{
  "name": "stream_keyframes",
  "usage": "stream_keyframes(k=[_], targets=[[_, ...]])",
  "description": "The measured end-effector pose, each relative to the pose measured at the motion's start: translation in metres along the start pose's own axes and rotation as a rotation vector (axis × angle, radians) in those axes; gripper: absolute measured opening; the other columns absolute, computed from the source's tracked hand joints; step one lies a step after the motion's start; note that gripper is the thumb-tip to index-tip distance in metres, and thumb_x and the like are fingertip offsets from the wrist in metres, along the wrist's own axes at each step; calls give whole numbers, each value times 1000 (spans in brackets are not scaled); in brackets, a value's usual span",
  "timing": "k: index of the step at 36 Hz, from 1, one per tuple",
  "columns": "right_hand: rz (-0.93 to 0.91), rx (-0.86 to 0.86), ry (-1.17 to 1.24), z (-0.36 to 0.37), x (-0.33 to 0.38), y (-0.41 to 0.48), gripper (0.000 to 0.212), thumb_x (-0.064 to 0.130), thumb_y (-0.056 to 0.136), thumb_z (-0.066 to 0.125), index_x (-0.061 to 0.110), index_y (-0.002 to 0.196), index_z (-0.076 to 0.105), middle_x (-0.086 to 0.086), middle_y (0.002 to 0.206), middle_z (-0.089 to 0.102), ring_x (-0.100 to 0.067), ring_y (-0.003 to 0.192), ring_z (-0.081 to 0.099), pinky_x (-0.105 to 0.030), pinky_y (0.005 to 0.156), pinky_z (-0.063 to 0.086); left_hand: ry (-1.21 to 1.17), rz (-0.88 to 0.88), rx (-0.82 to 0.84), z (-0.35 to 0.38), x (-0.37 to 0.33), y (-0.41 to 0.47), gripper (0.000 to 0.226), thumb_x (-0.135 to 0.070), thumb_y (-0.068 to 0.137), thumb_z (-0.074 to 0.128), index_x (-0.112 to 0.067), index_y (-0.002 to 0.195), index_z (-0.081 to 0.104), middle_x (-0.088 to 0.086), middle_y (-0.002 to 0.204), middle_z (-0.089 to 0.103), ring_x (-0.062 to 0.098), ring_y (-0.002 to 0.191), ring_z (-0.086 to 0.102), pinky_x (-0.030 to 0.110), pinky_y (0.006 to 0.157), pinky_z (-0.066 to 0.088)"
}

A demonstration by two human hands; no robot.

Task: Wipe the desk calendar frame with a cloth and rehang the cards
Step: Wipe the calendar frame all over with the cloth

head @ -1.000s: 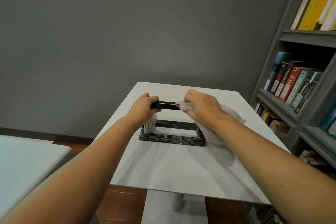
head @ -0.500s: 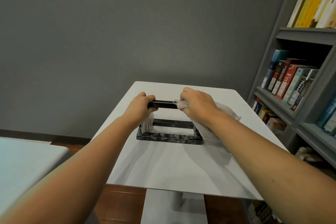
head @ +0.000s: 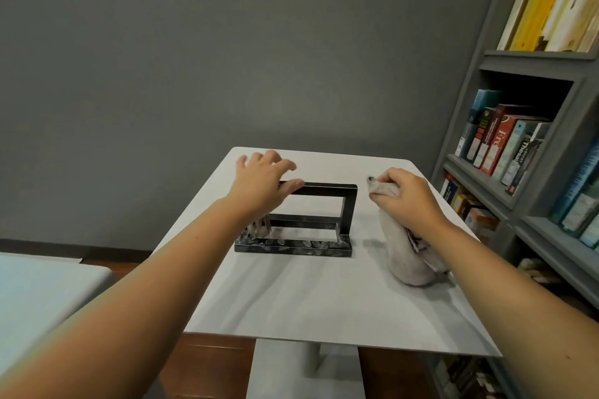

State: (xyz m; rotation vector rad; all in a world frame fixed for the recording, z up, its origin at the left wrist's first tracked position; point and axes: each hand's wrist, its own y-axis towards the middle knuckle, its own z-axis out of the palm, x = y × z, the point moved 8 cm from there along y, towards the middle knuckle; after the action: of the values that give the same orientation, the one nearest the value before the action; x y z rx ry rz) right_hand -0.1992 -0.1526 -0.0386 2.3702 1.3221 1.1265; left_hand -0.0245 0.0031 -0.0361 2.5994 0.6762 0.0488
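Head view: black calendar frame (head: 319, 201) standing near the middle of the white table (head: 324, 301), a bit toward the far edge.

Left hand (head: 259, 185) resting on the frame's top bar at its left end, fingers spread apart, thumb on the bar. Right hand (head: 411, 201) just right of the frame, apart from it, squeezed tight around a pale cloth (head: 405, 256) that hangs down onto the table by the right edge. Maybe cards (head: 259, 225) under the left wrist, too blurry to tell. Bookshelf (head: 531, 172) off to the right.
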Motion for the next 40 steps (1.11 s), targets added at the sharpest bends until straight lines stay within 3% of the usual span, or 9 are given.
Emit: stream_keyframes(k=[5, 8, 11, 14, 20, 24, 31, 37, 40], targets=[[-46, 40, 115, 12, -1, -12, 11, 6, 79, 63, 14, 85, 58, -2, 90, 62, -18, 84, 57, -15, 67, 42, -194, 154, 265, 26, -37, 11, 37, -39, 100, 31, -17, 114, 57, 5, 108, 60, 25, 100, 55, 37, 87, 41], [-92, 27, 170, 11, 2, -14, 8, 5, 81, 63, 10, 87, 60, -4, 89, 62, -14, 83, 57, -6, 66, 39, -167, 160, 272, 31, -40, 18, 35, -35, 101, 31, -9, 103, 55, 4, 81, 60, 25, 81, 52, 32, 67, 39], [-190, -35, 190, 5, 11, -13, 6, 7, 83, 66, 9, 88, 65, -3, 88, 60, 0, 83, 55, -5, 72, 38, -148, 170, 241, 31, -41, 25, 34, -34, 101, 32, -9, 102, 55, -6, 64, 44, 21, 74, 45, 30, 62, 31], [-283, -44, 179, 7, 23, -7, 12, 9, 84, 67, 8, 95, 68, -2, 88, 55, 5, 81, 52, -4, 75, 36, -146, 163, 220, 31, -39, 31, 34, -34, 101, 32, -10, 101, 55, -5, 66, 44, 21, 74, 45, 30, 62, 30], [-450, -28, -98, 27, 33, 9, 30, 31, 88, 50, 13, 104, 68, -4, 88, 54, -20, 82, 48, -26, 73, 42, -138, 133, 198, 31, -35, 46, 34, -37, 100, 33, -14, 95, 58, -6, 65, 46, 20, 72, 46, 28, 61, 32], [-488, -34, -142, 38, 26, 11, 30, 25, 88, 46, 11, 103, 68, -6, 88, 58, -18, 81, 44, -27, 71, 41, -149, 136, 166, 33, -31, 54, 35, -39, 99, 34, -17, 84, 56, -6, 62, 47, 20, 69, 48, 28, 60, 33], [-563, 168, -134, 63, 7, -11, 26, 10, 85, 46, 10, 100, 68, -6, 89, 57, -14, 83, 40, -24, 74, 39, -166, 162, 136, 37, -29, 61, 33, -41, 99, 34, -21, 79, 51, -7, 62, 47, 21, 70, 49, 28, 60, 35], [-528, -32, -79, 28, 12, 25, 26, 12, 83, 45, 6, 95, 68, -9, 88, 53, -21, 83, 47, -24, 76, 39, -153, 175, 138, 40, -29, 62, 36, -43, 98, 34, -19, 80, 54, -7, 61, 48, 20, 68, 49, 28, 59, 35], [-535, -16, -92, 31, 10, 24, 22, 10, 83, 48, 7, 94, 67, -6, 88, 53, -17, 83, 45, -25, 76, 39, -147, 174, 130, 39, -28, 63, 38, -44, 98, 34, -17, 80, 55, -6, 62, 49, 19, 67, 49, 27, 57, 34]])
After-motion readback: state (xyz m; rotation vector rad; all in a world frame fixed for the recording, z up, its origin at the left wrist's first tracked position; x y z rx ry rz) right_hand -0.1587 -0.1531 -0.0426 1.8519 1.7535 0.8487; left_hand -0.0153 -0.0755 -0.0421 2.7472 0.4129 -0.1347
